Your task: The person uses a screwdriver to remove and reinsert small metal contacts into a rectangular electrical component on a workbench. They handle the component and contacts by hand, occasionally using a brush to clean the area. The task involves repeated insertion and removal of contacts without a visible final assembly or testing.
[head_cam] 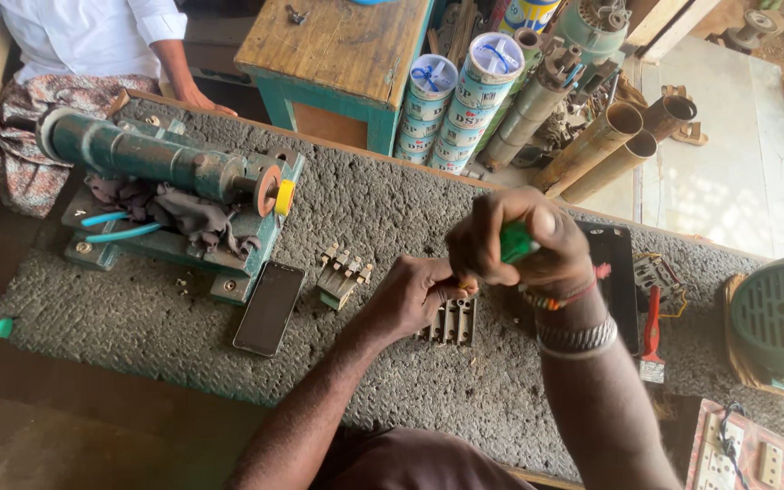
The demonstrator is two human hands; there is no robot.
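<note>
While our right hand (514,240) is closed in a fist around the green-handled screwdriver (517,241), our left hand (415,292) pinches the upper edge of the grey switch block (449,321), fingers drawn together on it. The block lies flat on the rough grey mat (365,218), just in front of our chest and touching the left fingers; the screwdriver's tip is hidden behind the hands, so we cannot tell which screw it sits in.

To do this well, we judge that we should keep the block pressed hard into the mat so it does not skate, hold the driver upright over the screw, and turn with steady downward pressure rather than speed.

A second small terminal block (343,275) lies near, to the left, beside a dark phone (269,308). Beyond them stands a green winding machine (170,181) with rags under it. To the right we see a red-handled brush (651,338), a black panel (612,272) and a green fan cover (782,318). Another person's hand (203,100) rests on the far edge of the bench.
</note>
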